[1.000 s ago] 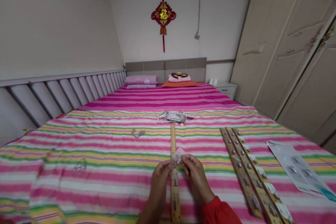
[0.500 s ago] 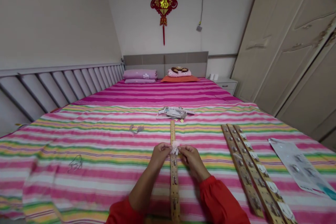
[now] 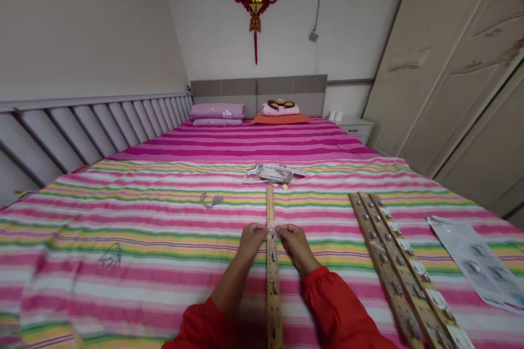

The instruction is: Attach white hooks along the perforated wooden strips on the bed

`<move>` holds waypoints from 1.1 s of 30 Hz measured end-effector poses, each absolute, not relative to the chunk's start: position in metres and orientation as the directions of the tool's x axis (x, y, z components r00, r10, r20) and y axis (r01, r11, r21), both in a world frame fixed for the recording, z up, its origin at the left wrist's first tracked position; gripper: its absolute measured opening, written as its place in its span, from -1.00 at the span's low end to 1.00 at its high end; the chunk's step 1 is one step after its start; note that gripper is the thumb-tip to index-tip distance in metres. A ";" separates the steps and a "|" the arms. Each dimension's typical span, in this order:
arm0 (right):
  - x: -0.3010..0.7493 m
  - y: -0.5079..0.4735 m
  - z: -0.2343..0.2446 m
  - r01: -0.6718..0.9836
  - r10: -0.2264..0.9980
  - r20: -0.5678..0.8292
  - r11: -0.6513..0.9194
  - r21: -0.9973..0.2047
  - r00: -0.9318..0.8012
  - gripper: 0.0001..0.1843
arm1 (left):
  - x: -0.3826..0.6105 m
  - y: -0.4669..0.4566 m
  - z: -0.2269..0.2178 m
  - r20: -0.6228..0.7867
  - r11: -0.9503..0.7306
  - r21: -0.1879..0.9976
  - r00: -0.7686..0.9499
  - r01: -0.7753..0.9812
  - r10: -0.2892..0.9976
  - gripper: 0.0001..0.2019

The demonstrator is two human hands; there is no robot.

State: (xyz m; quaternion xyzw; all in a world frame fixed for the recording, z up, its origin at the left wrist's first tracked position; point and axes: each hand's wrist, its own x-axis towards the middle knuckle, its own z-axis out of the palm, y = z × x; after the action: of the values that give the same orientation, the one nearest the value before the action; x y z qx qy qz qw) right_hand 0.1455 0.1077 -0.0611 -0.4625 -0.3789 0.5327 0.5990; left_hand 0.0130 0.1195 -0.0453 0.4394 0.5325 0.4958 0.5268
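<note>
A narrow wooden strip point(image 3: 271, 270) with small holes lies lengthwise on the bed in front of me, and several small metal fittings sit along its near part. My left hand point(image 3: 252, 238) and my right hand point(image 3: 293, 244) face each other across it. Both are closed, thumb and fingertips pinching opposite sides of a small clear plastic piece point(image 3: 272, 230) over the strip. The fingertips partly cover this piece, and its exact kind is too small to make out.
To the right lie several similar strips point(image 3: 385, 251) with metal fittings, some bearing white round pieces, beside a clear plastic packet point(image 3: 477, 262). Plastic packaging point(image 3: 274, 173) rests beyond the strip. On the left are clear scraps point(image 3: 210, 201) and a thin clear tangle point(image 3: 110, 257).
The plastic piece, which stood up pale between my fingers, now appears lower and flatter against the strip. Both hands stay close together there; the view has shifted slightly.
</note>
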 end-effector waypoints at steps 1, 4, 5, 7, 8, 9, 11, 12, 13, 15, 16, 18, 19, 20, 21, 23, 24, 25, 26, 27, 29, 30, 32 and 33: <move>0.146 0.109 -0.064 -0.286 0.988 -0.040 0.005 -0.958 0.149 -0.67 | 0.013 0.120 -0.047 -0.127 0.124 0.991 -0.061 -0.056 0.990 -0.89; 0.145 0.112 -0.069 -0.286 0.986 -0.046 0.002 -0.958 0.161 -0.67 | 0.014 0.120 -0.051 -0.132 0.127 0.990 -0.072 -0.065 0.989 -0.88; 0.145 0.113 -0.071 -0.285 0.985 -0.046 0.003 -0.959 0.165 -0.67 | 0.014 0.120 -0.052 -0.134 0.129 0.989 -0.076 -0.068 0.988 -0.88; 0.144 0.114 -0.073 -0.284 0.984 -0.046 0.006 -0.959 0.174 -0.67 | 0.014 0.120 -0.053 -0.137 0.131 0.989 -0.086 -0.072 0.987 -0.87; 0.144 0.115 -0.074 -0.283 0.983 -0.046 0.007 -0.959 0.179 -0.66 | 0.014 0.120 -0.053 -0.139 0.132 0.988 -0.090 -0.074 0.986 -0.87; 0.143 0.116 -0.075 -0.283 0.982 -0.046 0.008 -0.959 0.184 -0.66 | 0.014 0.120 -0.054 -0.140 0.133 0.988 -0.093 -0.077 0.986 -0.86; 0.143 0.116 -0.076 -0.283 0.980 -0.047 0.010 -0.959 0.194 -0.66 | 0.014 0.119 -0.055 -0.141 0.134 0.988 -0.099 -0.081 0.985 -0.86; 0.143 0.117 -0.077 -0.283 0.979 -0.048 0.011 -0.959 0.199 -0.67 | 0.014 0.119 -0.055 -0.141 0.133 0.988 -0.102 -0.083 0.985 -0.86; 0.142 0.117 -0.077 -0.283 0.978 -0.048 0.012 -0.959 0.204 -0.67 | 0.014 0.119 -0.056 -0.140 0.132 0.988 -0.104 -0.086 0.985 -0.86; 0.142 0.117 -0.078 -0.283 0.975 -0.047 0.016 -0.959 0.215 -0.68 | 0.014 0.119 -0.057 -0.137 0.127 0.987 -0.108 -0.093 0.985 -0.85; 0.142 0.117 -0.078 -0.283 0.974 -0.047 0.018 -0.959 0.221 -0.69 | 0.014 0.119 -0.058 -0.136 0.126 0.987 -0.108 -0.097 0.985 -0.85; 0.141 0.118 -0.078 -0.285 0.972 -0.047 0.021 -0.958 0.230 -0.70 | 0.014 0.119 -0.060 -0.137 0.126 0.987 -0.109 -0.102 0.985 -0.84; 0.141 0.118 -0.079 -0.286 0.971 -0.047 0.022 -0.958 0.234 -0.70 | 0.014 0.119 -0.060 -0.140 0.129 0.986 -0.109 -0.105 0.984 -0.84; 0.141 0.118 -0.079 -0.286 0.970 -0.048 0.022 -0.958 0.238 -0.71 | 0.014 0.119 -0.061 -0.143 0.132 0.985 -0.109 -0.108 0.984 -0.83; 0.141 0.118 -0.079 -0.285 0.969 -0.050 0.022 -0.958 0.242 -0.71 | 0.015 0.120 -0.062 -0.147 0.135 0.984 -0.109 -0.113 0.983 -0.82; 0.141 0.119 -0.081 -0.278 0.966 -0.051 0.021 -0.960 0.252 -0.72 | 0.015 0.121 -0.064 -0.155 0.141 0.983 -0.112 -0.121 0.982 -0.81; 0.141 0.120 -0.082 -0.272 0.965 -0.052 0.021 -0.962 0.258 -0.72 | 0.015 0.121 -0.065 -0.159 0.145 0.982 -0.113 -0.123 0.981 -0.79; 0.141 0.120 -0.083 -0.265 0.963 -0.052 0.020 -0.964 0.264 -0.73 | 0.015 0.121 -0.065 -0.161 0.146 0.981 -0.114 -0.125 0.980 -0.78; 0.141 0.121 -0.084 -0.258 0.962 -0.053 0.019 -0.966 0.269 -0.73 | 0.015 0.121 -0.066 -0.162 0.147 0.981 -0.117 -0.125 0.980 -0.77; 0.141 0.121 -0.085 -0.252 0.960 -0.053 0.019 -0.968 0.274 -0.72 | 0.015 0.122 -0.067 -0.160 0.146 0.982 -0.120 -0.123 0.980 -0.77; 0.141 0.122 -0.087 -0.241 0.958 -0.053 0.017 -0.970 0.282 -0.71 | 0.015 0.122 -0.069 -0.152 0.138 0.984 -0.128 -0.114 0.980 -0.76; 0.141 0.122 -0.088 -0.236 0.957 -0.053 0.017 -0.972 0.284 -0.71 | 0.015 0.122 -0.070 -0.147 0.133 0.985 -0.133 -0.107 0.980 -0.77; 0.142 0.123 -0.089 -0.230 0.957 -0.053 0.015 -0.973 0.285 -0.71 | 0.015 0.123 -0.072 -0.137 0.125 0.988 -0.143 -0.089 0.980 -0.78; 0.142 0.124 -0.090 -0.228 0.957 -0.053 0.014 -0.974 0.284 -0.70 | 0.015 0.123 -0.073 -0.133 0.122 0.989 -0.147 -0.079 0.980 -0.79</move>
State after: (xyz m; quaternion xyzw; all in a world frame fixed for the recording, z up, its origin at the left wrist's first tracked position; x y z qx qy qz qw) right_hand 0.1417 0.1238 -0.0898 -0.5118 -0.3564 0.4806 0.6164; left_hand 0.0154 0.1231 -0.0725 0.4096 0.5499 0.5206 0.5087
